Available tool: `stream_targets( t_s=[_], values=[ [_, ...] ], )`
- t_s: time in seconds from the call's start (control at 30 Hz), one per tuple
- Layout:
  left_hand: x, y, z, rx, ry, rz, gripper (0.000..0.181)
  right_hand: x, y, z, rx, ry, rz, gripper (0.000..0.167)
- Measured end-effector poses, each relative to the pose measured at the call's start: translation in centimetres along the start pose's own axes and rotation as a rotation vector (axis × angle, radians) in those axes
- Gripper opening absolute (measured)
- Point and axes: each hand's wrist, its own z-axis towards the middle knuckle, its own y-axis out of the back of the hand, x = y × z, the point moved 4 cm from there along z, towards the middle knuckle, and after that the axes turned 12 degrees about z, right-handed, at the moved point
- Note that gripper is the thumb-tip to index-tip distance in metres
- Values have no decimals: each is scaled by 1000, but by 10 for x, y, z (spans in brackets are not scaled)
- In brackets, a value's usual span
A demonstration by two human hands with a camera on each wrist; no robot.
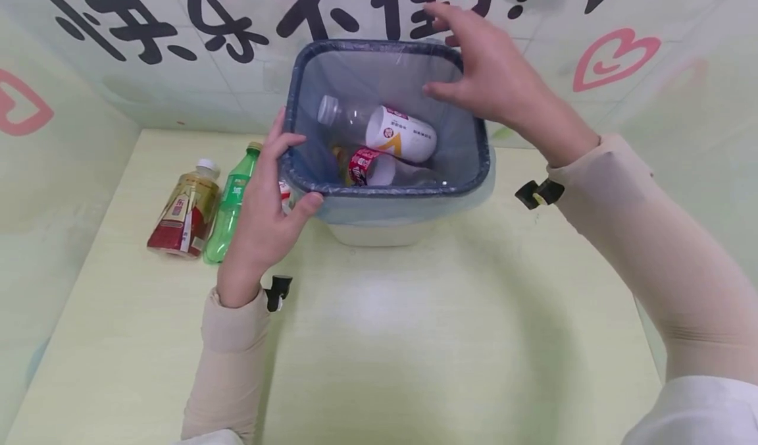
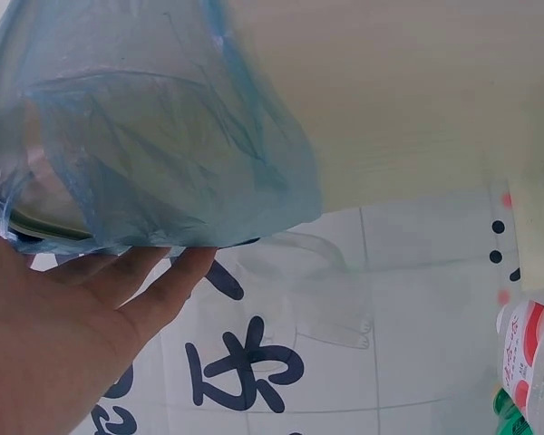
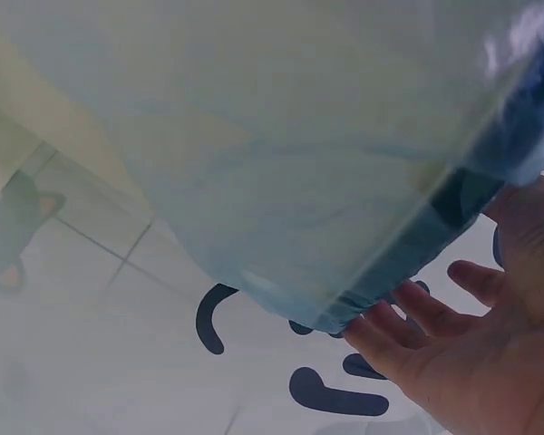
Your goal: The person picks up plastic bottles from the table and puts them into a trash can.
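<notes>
A bin lined with a bluish bag has a dark blue rim. Inside lie a white bottle, a clear bottle and a red-labelled bottle. My left hand rests against its left side, fingers mostly straight, thumb at the front-left corner; in the left wrist view this hand touches the bag. Over the rear right corner, my right hand has fingers and thumb spread. The right wrist view shows this hand beside the bag, fingertips at its edge.
Left of the bin, a bottle with red contents and a green bottle are on the pale table. Another red-and-white item is partly hidden behind my left hand. A wall with black lettering stands behind the bin.
</notes>
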Motion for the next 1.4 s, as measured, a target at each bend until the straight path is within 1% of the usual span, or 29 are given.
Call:
stream_targets(
  t_s=[0.17,0.4,0.5,0.57,0.7,0.73,0.8,0.87,1.03,1.13,1.27,1.4],
  values=[
    [0,-1,2,3,14,-5,89,0,3,-3,4,44,-38,78],
    [-2,-2,4,6,35,7,90,-3,16,-5,-54,117,-55,61],
    [-3,0,2,2,34,21,92,-1,18,-9,-73,122,-73,55],
    [-4,2,1,0,19,36,95,-1,18,-12,-79,119,-75,53],
    [-3,7,-4,-11,2,57,105,-3,17,-21,-66,110,-72,52],
    [-1,9,-6,-13,-4,63,107,-4,17,-23,-60,107,-67,52],
    [4,14,-10,-14,5,76,109,-7,17,-29,-49,99,-58,52],
    [11,20,-15,-4,32,103,108,-11,19,-34,-48,95,-48,52],
    [32,34,-32,21,101,159,96,-19,22,-45,-64,70,-45,51],
    [42,43,-41,19,135,161,92,-21,23,-49,-69,66,-45,51],
    [50,51,-50,16,165,144,91,-22,24,-54,-65,65,-36,52],
    [54,56,-54,25,184,152,91,-24,25,-60,-56,46,-23,54]
  ],
)
